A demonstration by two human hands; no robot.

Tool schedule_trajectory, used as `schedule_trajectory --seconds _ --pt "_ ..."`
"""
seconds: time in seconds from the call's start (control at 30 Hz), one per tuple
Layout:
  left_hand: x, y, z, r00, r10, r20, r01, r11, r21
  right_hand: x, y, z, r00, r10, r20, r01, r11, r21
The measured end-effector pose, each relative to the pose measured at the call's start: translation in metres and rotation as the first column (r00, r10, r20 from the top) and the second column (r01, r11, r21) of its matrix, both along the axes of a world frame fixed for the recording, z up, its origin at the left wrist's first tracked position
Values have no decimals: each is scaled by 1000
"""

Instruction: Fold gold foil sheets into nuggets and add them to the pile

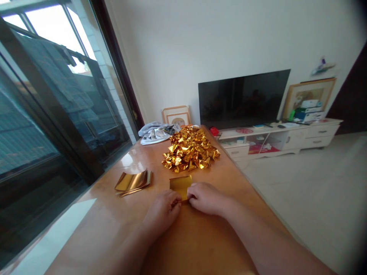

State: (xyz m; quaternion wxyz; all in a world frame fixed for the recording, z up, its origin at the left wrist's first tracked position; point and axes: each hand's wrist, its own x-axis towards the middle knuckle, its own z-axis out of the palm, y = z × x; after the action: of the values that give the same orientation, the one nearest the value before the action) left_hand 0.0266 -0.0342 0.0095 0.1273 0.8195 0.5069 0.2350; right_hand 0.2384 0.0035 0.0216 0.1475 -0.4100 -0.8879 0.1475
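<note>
A gold foil sheet (180, 185) lies on the wooden table (200, 236) just in front of me. My left hand (162, 212) pinches its near edge from the left, and my right hand (206, 198) pinches the same edge from the right. The fingertips of both hands almost meet at the sheet's near corner. Beyond the sheet sits a heap of folded gold foil pieces (189, 149). A small stack of flat gold foil sheets (133, 181) lies to the left of my hands.
A grey cloth (155, 132) lies at the table's far end. A glass sliding door (51, 114) runs along the left. To the right stand a TV (243, 98) on a white low cabinet (286, 138) and pale floor tiles.
</note>
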Motion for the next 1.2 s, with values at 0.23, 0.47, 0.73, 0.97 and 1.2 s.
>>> schedule_trajectory --seconds 0.23,0.47,0.73,0.97,1.2 --pt "-20 11 -4 997 65 52 -63 997 -36 1 6 -8 994 -22 -108 6 990 -142" --pt "-31 22 -9 985 106 137 -85 986 -146 -2 15 -26 961 -155 -228 106 971 -214" --pt "-35 27 -12 975 123 186 -77 968 -239 -3 21 -38 957 -208 -204 157 958 -240" --pt "-37 33 -19 983 140 122 -108 965 -237 -2 20 -42 958 -195 -210 153 968 -200" --pt "-35 32 -18 986 156 50 -143 968 -204 -5 17 -40 960 -225 -165 194 964 -182"
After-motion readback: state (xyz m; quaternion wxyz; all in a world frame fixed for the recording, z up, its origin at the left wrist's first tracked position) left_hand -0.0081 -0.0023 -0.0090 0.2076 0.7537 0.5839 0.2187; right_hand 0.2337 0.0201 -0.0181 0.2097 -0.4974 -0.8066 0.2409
